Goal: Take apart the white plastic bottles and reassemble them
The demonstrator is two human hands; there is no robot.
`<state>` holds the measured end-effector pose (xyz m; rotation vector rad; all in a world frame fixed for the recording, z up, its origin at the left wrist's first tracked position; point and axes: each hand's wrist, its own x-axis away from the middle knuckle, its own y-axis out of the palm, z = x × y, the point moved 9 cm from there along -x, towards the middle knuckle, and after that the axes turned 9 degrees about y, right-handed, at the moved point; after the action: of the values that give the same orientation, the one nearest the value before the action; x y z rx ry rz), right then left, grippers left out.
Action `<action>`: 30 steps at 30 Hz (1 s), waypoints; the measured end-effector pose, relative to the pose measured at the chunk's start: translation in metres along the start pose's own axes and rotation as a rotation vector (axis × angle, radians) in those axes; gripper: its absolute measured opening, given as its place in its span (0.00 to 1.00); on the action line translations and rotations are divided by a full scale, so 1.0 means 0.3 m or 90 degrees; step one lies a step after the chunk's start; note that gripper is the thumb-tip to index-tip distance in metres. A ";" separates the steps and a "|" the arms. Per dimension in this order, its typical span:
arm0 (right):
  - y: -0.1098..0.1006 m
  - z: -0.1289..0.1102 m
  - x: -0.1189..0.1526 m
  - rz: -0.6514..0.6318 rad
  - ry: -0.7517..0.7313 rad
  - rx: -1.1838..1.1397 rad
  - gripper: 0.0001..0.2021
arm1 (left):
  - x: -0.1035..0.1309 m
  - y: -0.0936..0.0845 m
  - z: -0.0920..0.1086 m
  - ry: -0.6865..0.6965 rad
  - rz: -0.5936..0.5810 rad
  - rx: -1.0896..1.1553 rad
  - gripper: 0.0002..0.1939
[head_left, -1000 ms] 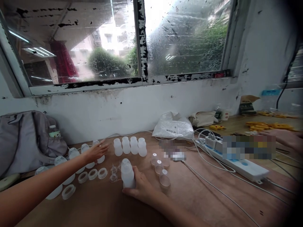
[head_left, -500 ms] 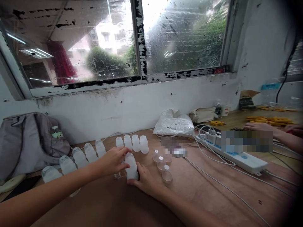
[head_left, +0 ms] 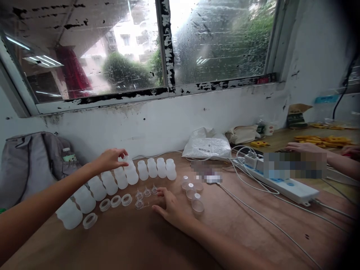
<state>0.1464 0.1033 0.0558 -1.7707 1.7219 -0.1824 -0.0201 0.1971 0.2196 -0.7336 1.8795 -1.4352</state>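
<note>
My left hand (head_left: 111,159) reaches over the row of bottles, its thumb and fingers closed at the top of a frosted white baby bottle (head_left: 131,173). That bottle stands upright in the row. My right hand (head_left: 172,207) rests low over the table with its fingers apart, holding nothing. Just left of its fingertips several clear bottle nipples (head_left: 147,192) stand on the tabletop. Clear screw rings (head_left: 116,201) lie in front of the bottles. To the right of my right hand are several clear domed caps (head_left: 198,205).
A grey backpack (head_left: 30,165) leans at the left wall. At the back lies a white plastic bag (head_left: 206,144). A white power strip (head_left: 284,187) with cables (head_left: 253,221) covers the right side. Another person's hand (head_left: 302,147) is beyond it, near yellow parts (head_left: 326,142).
My left hand has moved left and back with the bottle, which now stands in the row. My right hand has let go of the bottle and its fingers have spread.
</note>
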 end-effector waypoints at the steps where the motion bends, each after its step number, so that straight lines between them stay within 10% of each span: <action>1: 0.002 0.003 0.000 -0.002 0.004 0.008 0.21 | -0.011 0.014 -0.005 -0.004 -0.008 -0.020 0.23; 10: 0.012 0.011 -0.003 -0.007 -0.013 0.022 0.18 | -0.094 0.174 -0.050 -0.055 -0.044 -0.063 0.18; 20: 0.023 0.030 -0.010 -0.018 0.003 0.027 0.18 | -0.091 0.189 -0.083 -0.100 -0.014 -0.122 0.22; 26: 0.025 0.030 -0.009 -0.025 -0.004 0.047 0.17 | 0.051 0.122 0.028 -0.040 0.085 -0.142 0.24; 30: 0.034 0.005 0.003 -0.045 -0.033 0.100 0.15 | 0.261 0.187 0.099 -0.001 0.056 -0.130 0.16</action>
<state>0.1387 0.1036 0.0490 -1.7080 1.5652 -0.2915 -0.0489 0.1332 0.1471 -0.7356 2.0520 -1.2006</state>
